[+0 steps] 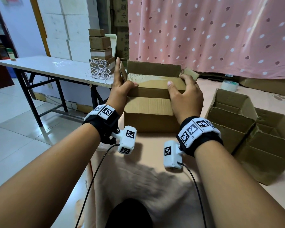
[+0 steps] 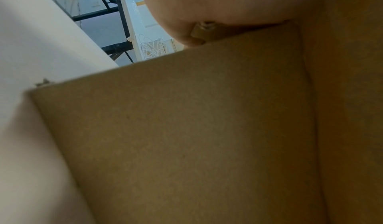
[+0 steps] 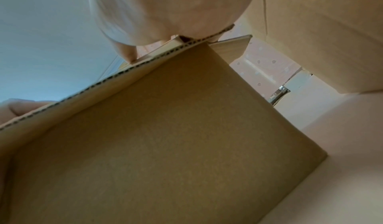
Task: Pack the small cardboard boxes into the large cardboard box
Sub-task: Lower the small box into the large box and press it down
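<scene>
The large cardboard box (image 1: 151, 112) stands in the middle of the pink-covered surface with its far and side flaps up. My left hand (image 1: 122, 86) grips its near left corner, thumb on the near flap and index finger straight up along the left flap. At the near right corner my right hand (image 1: 184, 91) grips too, thumb on the same flap, fingers curled at the right flap. Small cardboard boxes (image 1: 99, 46) are stacked on the white table (image 1: 48, 65). Both wrist views show a brown box wall (image 2: 186, 137) (image 3: 165, 145) under the palm. The box's inside is hidden.
A tangle of white string (image 1: 99, 71) lies in front of the stack. Two open cardboard boxes (image 1: 230, 116) (image 1: 270, 145) sit to the right of the large one. A tape roll (image 1: 229, 85) lies behind them, and a pink spotted curtain (image 1: 212, 33) hangs at the back.
</scene>
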`<state>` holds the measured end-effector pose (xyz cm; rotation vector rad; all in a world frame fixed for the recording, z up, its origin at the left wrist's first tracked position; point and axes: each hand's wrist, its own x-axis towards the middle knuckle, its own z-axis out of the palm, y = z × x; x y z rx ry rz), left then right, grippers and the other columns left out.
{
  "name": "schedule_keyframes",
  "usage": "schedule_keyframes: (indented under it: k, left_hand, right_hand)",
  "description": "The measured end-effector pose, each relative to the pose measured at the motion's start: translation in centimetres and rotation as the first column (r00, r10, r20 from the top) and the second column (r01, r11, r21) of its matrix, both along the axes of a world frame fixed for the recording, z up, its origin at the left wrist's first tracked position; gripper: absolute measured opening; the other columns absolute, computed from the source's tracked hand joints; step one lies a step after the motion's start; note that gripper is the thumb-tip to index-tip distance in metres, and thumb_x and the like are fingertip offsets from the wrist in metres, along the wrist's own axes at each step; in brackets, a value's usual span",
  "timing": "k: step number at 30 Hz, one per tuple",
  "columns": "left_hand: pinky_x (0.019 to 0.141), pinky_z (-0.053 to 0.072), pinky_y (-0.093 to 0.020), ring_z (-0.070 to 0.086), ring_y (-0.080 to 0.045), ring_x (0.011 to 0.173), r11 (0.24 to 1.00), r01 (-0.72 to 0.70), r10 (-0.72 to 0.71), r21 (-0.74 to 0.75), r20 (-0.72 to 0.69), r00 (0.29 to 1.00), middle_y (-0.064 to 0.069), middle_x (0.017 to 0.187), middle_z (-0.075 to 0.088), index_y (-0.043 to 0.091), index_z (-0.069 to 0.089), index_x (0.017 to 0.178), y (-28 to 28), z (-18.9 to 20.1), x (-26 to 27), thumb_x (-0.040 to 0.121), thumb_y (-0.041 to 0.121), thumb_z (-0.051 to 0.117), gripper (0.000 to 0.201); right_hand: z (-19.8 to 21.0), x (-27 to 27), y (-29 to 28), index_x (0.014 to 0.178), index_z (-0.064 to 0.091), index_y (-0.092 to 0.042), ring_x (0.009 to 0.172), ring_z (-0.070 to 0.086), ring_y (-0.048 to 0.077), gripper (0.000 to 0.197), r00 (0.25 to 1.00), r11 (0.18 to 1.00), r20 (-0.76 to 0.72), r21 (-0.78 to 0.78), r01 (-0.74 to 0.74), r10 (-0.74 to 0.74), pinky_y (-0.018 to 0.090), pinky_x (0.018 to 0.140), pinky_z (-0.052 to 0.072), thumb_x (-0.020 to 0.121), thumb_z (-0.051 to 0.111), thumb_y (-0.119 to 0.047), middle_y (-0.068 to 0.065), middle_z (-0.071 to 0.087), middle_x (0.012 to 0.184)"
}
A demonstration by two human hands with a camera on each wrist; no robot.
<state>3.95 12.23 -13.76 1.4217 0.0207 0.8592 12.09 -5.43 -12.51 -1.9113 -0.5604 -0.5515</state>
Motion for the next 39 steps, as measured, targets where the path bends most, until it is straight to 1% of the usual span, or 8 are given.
schedule_keyframes:
  k: [5, 8, 12, 16, 23, 30, 35, 39]
  left_hand:
    - [0.075, 0.055, -0.017, 0.061, -0.006, 0.1, 1.0, 0.001, -0.002, 0.021, 0.015, 1.0, 0.01, 0.123, 0.055, 0.028, 0.015, 0.159, -0.2, 0.0, 0.0, 0.074, 0.007, 0.05, 0.095]
    - [0.071, 0.054, -0.015, 0.059, -0.007, 0.1, 1.0, -0.004, 0.004, 0.013, 0.018, 1.0, 0.009, 0.121, 0.054, 0.024, 0.022, 0.157, -0.2, 0.1, 0.0, 0.071, 0.006, 0.049, 0.092]
    - [0.067, 0.054, -0.016, 0.061, 0.01, 0.077, 0.998, -0.041, 0.04, 0.055, 0.013, 0.999, 0.01, 0.109, 0.051, 0.014, 0.028, 0.152, -0.1, -0.2, 0.0, 0.07, 0.003, 0.049, 0.086]
    - [0.064, 0.053, -0.019, 0.059, 0.003, 0.065, 0.997, -0.046, 0.045, 0.057, 0.013, 0.999, 0.006, 0.104, 0.051, 0.013, 0.034, 0.146, 0.1, -0.6, 0.2, 0.07, 0.001, 0.048, 0.079]
    - [0.067, 0.052, -0.015, 0.051, -0.015, 0.093, 0.997, -0.023, 0.025, 0.07, -0.031, 0.999, 0.0, 0.11, 0.049, 0.019, 0.042, 0.133, 0.2, -0.5, 0.1, 0.063, 0.002, 0.052, 0.073]
    - [0.066, 0.052, -0.026, 0.051, -0.026, 0.096, 0.993, -0.019, 0.03, 0.118, -0.087, 0.996, -0.002, 0.118, 0.045, 0.033, 0.053, 0.123, 0.8, -0.8, 0.3, 0.061, 0.005, 0.051, 0.067]
    - [0.107, 0.042, -0.054, 0.039, -0.027, 0.129, 0.961, -0.152, 0.183, 0.231, -0.118, 0.976, 0.003, 0.128, 0.042, 0.059, 0.057, 0.104, 1.1, -1.1, 0.6, 0.057, 0.017, 0.058, 0.062]
    - [0.106, 0.043, -0.055, 0.04, -0.028, 0.128, 0.949, -0.185, 0.222, 0.254, -0.124, 0.967, 0.0, 0.129, 0.043, 0.053, 0.056, 0.103, 1.1, -1.0, 0.5, 0.06, 0.014, 0.058, 0.058]
  right_hand:
    - [0.1, 0.2, 0.1, 0.13, 0.063, -0.018, 0.12, 0.057, 0.024, 0.044, 1.0, 0.999, -0.008, -0.023, 0.025, -0.025, 0.025, 0.09, 0.038, 0.093, 0.059, -0.041, 0.006, 0.065, 0.13]
    - [0.0, 0.1, 0.1, 0.128, 0.064, -0.018, 0.116, 0.058, 0.024, 0.042, 0.999, 0.999, -0.02, -0.022, 0.026, -0.027, 0.024, 0.087, 0.035, 0.092, 0.059, -0.039, 0.006, 0.066, 0.126]
    - [0.0, 0.2, 0.2, 0.121, 0.069, -0.015, 0.11, 0.058, 0.025, 0.036, 0.998, 0.997, -0.017, -0.033, 0.067, -0.068, 0.021, 0.084, 0.034, 0.09, 0.06, -0.03, 0.01, 0.061, 0.123]
    - [-0.3, 0.7, 0.6, 0.111, 0.073, -0.01, 0.12, 0.056, 0.028, 0.033, 0.995, 0.994, 0.01, -0.053, 0.099, -0.098, 0.029, 0.099, 0.045, 0.086, 0.059, -0.026, 0.011, 0.057, 0.133]
    - [-0.1, 1.1, 0.5, 0.105, 0.077, -0.006, 0.148, 0.03, 0.027, 0.028, 0.992, 0.966, 0.004, -0.225, 0.126, -0.129, 0.032, 0.12, 0.026, 0.092, 0.056, -0.02, 0.015, 0.035, 0.16]
    - [0.0, 1.2, 0.7, 0.108, 0.078, -0.006, 0.148, 0.028, 0.028, 0.036, 0.987, 0.92, 0.044, -0.358, 0.16, -0.155, 0.033, 0.123, 0.022, 0.092, 0.051, -0.023, 0.016, 0.044, 0.155]
    - [-0.1, 0.8, 0.6, 0.115, 0.076, -0.01, 0.15, 0.023, 0.029, 0.039, 0.988, 0.899, 0.051, -0.409, 0.154, -0.146, 0.044, 0.121, 0.026, 0.095, 0.045, -0.024, 0.013, 0.034, 0.16]
    - [-0.1, 0.8, 0.7, 0.115, 0.074, -0.008, 0.151, 0.019, 0.03, 0.039, 0.989, 0.89, 0.059, -0.432, 0.147, -0.135, 0.043, 0.124, 0.022, 0.096, 0.044, -0.023, 0.014, 0.029, 0.162]
